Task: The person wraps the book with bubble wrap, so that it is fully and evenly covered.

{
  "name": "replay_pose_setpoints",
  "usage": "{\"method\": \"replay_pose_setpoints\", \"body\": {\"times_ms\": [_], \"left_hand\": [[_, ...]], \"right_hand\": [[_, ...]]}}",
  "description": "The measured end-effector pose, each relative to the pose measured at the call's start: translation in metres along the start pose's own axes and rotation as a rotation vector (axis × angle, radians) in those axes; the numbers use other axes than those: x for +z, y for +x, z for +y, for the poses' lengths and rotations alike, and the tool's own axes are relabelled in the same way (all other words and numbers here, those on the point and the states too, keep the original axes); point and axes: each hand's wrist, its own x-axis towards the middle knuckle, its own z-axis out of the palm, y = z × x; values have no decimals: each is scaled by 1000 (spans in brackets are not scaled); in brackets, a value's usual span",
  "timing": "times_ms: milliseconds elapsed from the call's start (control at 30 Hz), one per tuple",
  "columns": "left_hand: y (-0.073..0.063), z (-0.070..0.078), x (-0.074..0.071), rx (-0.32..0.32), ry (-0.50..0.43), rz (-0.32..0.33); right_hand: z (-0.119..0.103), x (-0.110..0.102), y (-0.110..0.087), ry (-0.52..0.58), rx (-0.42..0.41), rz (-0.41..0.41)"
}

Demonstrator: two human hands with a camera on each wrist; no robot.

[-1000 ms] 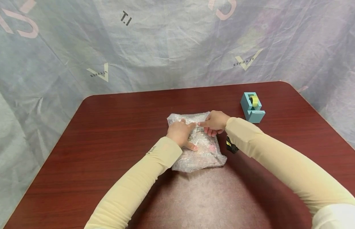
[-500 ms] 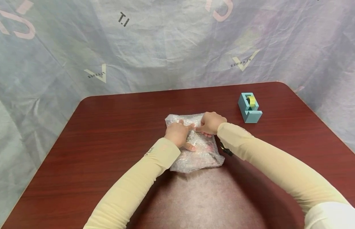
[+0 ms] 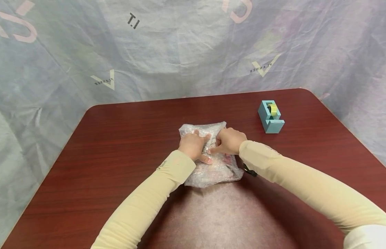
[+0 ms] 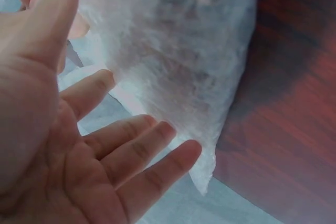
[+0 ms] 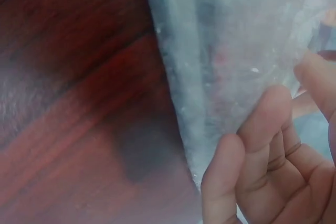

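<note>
A flat package in bubble wrap [image 3: 208, 174] lies on the table in the head view, with pinkish patches showing through. My left hand [image 3: 191, 146] rests on its left half, fingers and thumb spread; in the left wrist view the palm and straight fingers [image 4: 152, 177] face the wrap. On the upper right part sits my right hand [image 3: 231, 141], its thumb stretched to the left against the wrap. The right wrist view has its loosely bent fingers [image 5: 262, 124] at the wrap's surface near one edge. Nothing visible is gripped in either hand. The wrap's middle is partly hidden by the hands.
A light blue tape dispenser [image 3: 272, 119] with a yellow roll stands at the back right of the dark red table [image 3: 133, 135]. A small black object [image 3: 250, 171] lies right of the package, partly covered by the right sleeve. A printed grey sheet [image 3: 180, 52] hangs behind.
My right hand has slid down the wrap toward me, uncovering the package's upper right corner. The left hand stays in place. The head view has shifted slightly.
</note>
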Motion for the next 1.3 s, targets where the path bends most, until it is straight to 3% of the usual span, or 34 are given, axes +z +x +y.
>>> {"method": "replay_pose_setpoints", "body": {"times_ms": [200, 333, 433, 600, 733, 967, 1300], "left_hand": [[-2, -2, 1, 13, -29, 29], [-2, -3, 3, 23, -78, 67], [-2, -2, 4, 27, -97, 92], [-3, -1, 4, 24, -145, 92], [-3, 0, 4, 15, -147, 90], [-2, 2, 2, -10, -78, 47], [-2, 3, -2, -18, -90, 17]], "right_hand": [[2, -5, 1, 64, -40, -106], [9, -8, 9, 264, 19, -198], [15, -8, 18, 351, 83, -233], [14, -8, 29, 254, 124, -231], [10, -7, 30, 134, 117, -181], [5, -5, 20, -3, 3, -89], [5, 2, 2, -32, -138, -11]]}}
